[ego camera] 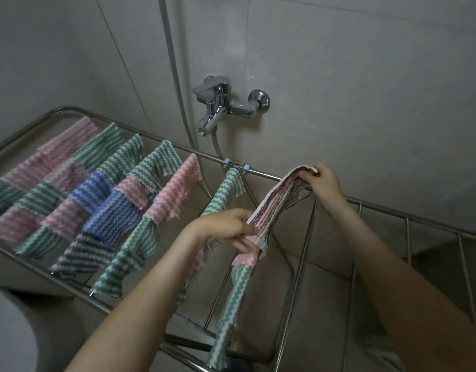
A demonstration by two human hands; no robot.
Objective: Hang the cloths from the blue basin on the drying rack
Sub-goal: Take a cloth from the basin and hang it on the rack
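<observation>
Head view: the drying rack is made of thin, round, shiny metal tubes, with a curved outer rail and straight rods running from its far edge to its near edge. Two small pale blue plastic clips sit on the far rail near its middle. Over the rods toward the left end lie the hung cloths, thin rectangles with a nubbly weave in zigzag stripes of pink, green or blue with white and pinked edges. They overlap one another in rows. One more green cloth droops long and narrow over a rod near the middle of the rack.

The striped cloth now being handled is folded into a narrow band with red, pink and white lines and loose threads hanging from it. It is pulled taut from the far rail toward the near side, just right of the green cloth.

The left hand has a narrow grip, with thumb and fingers pinching the band's lower end. The right hand has its fingers curled over the upper end, its grip closed on the fabric at the far rail.

Behind the rack stand a chrome faucet, a grey shower hose and a smooth, pale tiled wall.
</observation>
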